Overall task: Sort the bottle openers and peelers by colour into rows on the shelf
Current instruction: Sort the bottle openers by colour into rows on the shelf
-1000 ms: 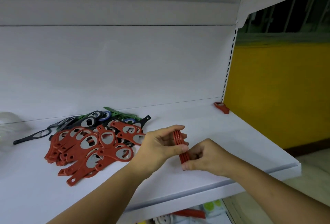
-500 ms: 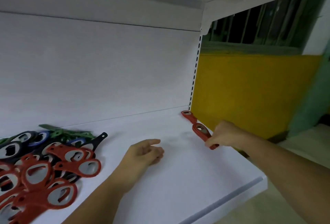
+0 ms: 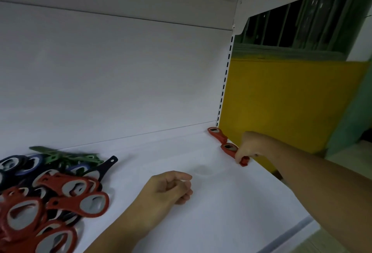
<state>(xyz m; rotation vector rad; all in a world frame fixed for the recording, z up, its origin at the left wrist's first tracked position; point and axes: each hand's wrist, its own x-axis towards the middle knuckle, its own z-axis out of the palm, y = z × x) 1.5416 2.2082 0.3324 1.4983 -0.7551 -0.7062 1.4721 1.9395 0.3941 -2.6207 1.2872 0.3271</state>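
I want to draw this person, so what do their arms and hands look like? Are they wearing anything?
Nothing worn shows. The left hand and the right hand are bare: no gloves, rings or watch in view. The left forearm and the right forearm are bare too, with no sleeves up to the picture's edge.

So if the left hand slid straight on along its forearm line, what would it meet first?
The left hand would cross bare shelf, then probably reach the red bottle opener that the right hand pinches at the shelf's right edge, though depth is unclear.
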